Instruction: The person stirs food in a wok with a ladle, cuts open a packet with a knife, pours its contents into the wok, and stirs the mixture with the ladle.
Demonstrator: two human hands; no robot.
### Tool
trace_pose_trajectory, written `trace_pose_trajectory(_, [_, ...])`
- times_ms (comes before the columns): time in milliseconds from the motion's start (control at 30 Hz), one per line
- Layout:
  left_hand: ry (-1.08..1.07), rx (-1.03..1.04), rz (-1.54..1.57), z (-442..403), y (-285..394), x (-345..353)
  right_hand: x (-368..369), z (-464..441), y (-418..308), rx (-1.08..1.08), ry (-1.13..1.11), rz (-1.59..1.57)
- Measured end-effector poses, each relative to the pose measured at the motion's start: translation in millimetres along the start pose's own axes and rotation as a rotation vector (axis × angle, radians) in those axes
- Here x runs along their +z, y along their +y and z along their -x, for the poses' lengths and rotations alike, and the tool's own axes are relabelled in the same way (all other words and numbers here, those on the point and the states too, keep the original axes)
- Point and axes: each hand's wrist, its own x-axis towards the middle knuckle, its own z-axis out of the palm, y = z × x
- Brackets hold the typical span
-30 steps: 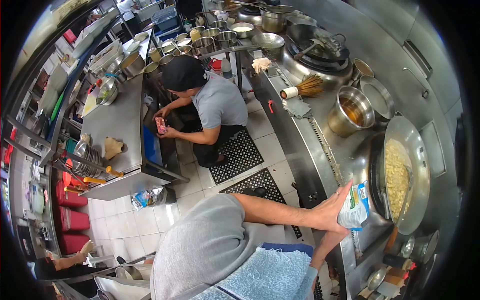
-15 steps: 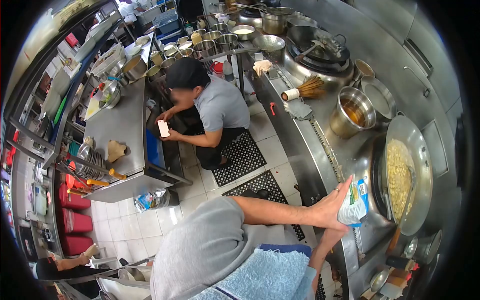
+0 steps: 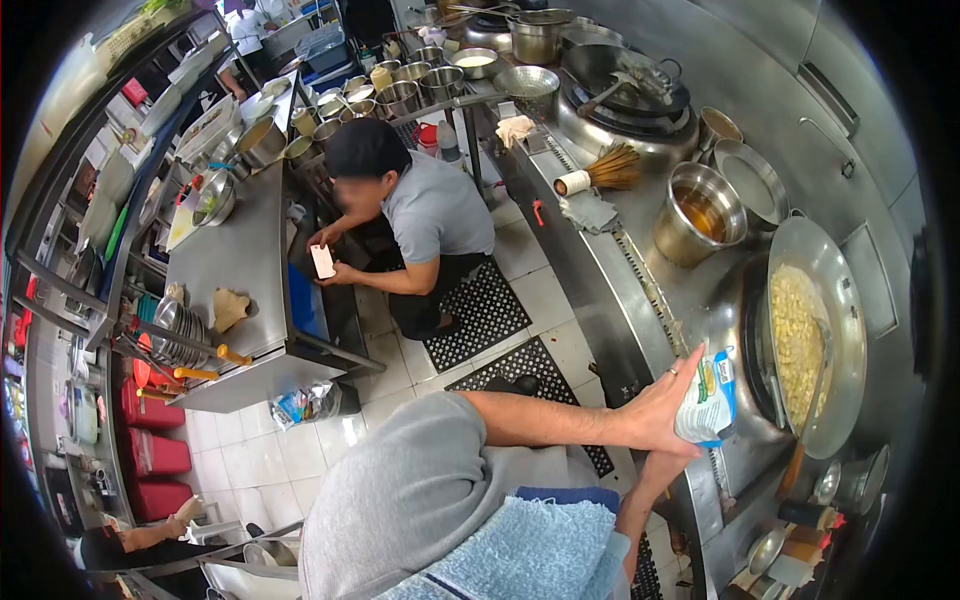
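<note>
My left hand [image 3: 655, 408] grips a white and blue packet [image 3: 708, 400] at the front edge of the stove. A ring shows on one of its fingers. My right hand [image 3: 668, 465] is just below, at the packet's lower end, with its fingers hidden. Beyond the packet, a large wok [image 3: 845, 330] holds pale yellow chopped food [image 3: 795, 340]. A ladle [image 3: 818, 385] with a wooden handle rests in the wok, its handle over the near rim.
A person [image 3: 435, 205] crouches on a black mat [image 3: 475, 315], holding a phone [image 3: 322, 261]. On the stove are a pot of brown liquid [image 3: 700, 215], a bamboo brush [image 3: 605, 172] and a dark wok [image 3: 620, 85]. A steel counter [image 3: 235, 260] stands at left.
The phone screen in the crouching person's hands has turned from a reddish picture to mostly white. The view has shifted slightly. My hands and the packet stay in nearly the same place.
</note>
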Motion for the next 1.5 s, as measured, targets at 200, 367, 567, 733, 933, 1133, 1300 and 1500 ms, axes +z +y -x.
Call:
trace_pose_trajectory(200, [-0.026,-0.023,0.044,-2,4,-2,-2,-1,0,-0.007,-0.015,0.008])
trace_pose_trajectory(367, [0.037,0.048,0.021,-3,1,2,-4,-3,3,-0.089,-0.013,0.083])
trace_pose_trajectory(567, [-0.028,-0.045,0.046,-5,3,-1,-3,-6,-1,-0.022,-0.025,0.050])
trace_pose_trajectory(733, [0.006,-0.008,0.024,-8,-1,0,0,-9,-19,0.015,-0.051,-0.033])
trace_pose_trajectory(933, [-0.014,-0.028,0.035,-10,2,-2,2,-12,-30,-0.027,-0.081,-0.072])
trace_pose_trajectory(1133, [-0.044,-0.027,0.036,-14,9,-7,-2,-13,-27,0.022,-0.138,0.014])
trace_pose_trajectory(1300, [-0.021,-0.005,0.019,-15,0,2,-4,-11,-10,-0.062,-0.059,0.021])
trace_pose_trajectory(1500, [0.002,0.029,0.015,-19,-3,1,2,-17,-10,-0.146,-0.052,0.150])
